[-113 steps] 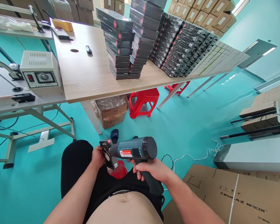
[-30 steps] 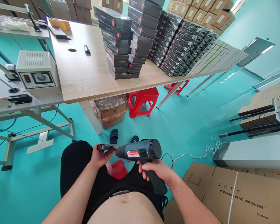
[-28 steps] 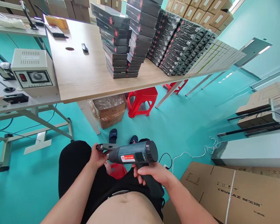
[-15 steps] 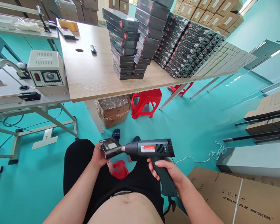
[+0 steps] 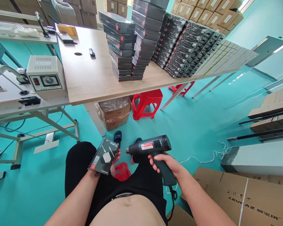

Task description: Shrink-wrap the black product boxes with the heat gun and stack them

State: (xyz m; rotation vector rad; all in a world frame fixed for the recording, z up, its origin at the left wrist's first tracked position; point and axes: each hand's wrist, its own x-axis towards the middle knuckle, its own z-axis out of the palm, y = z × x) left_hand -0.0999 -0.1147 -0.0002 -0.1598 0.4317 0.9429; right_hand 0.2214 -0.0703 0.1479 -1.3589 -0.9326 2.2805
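A dark flat product box (image 5: 104, 156), printed with a white charger and cables, lies across my left hand (image 5: 116, 156). My left fingers curl round its right edge, and the box hides the palm. In my right hand (image 5: 165, 161) is the handle of a dark heat gun (image 5: 151, 146) with a red-and-white label. Its nozzle points left at the box, a short gap away from it. A black cord hangs from the foot of the handle.
A wooden table (image 5: 91, 84) ahead bears tall stacks of dark boxes (image 5: 122, 47). A beige control unit (image 5: 46, 75) stands at the left. Under the table are a red stool (image 5: 147, 102) and an open carton (image 5: 115, 113). A large carton (image 5: 250, 194) sits close on my right.
My left hand has turned the box so its broad printed face shows, and drawn it away from the nozzle. The heat gun has shifted slightly left and up.
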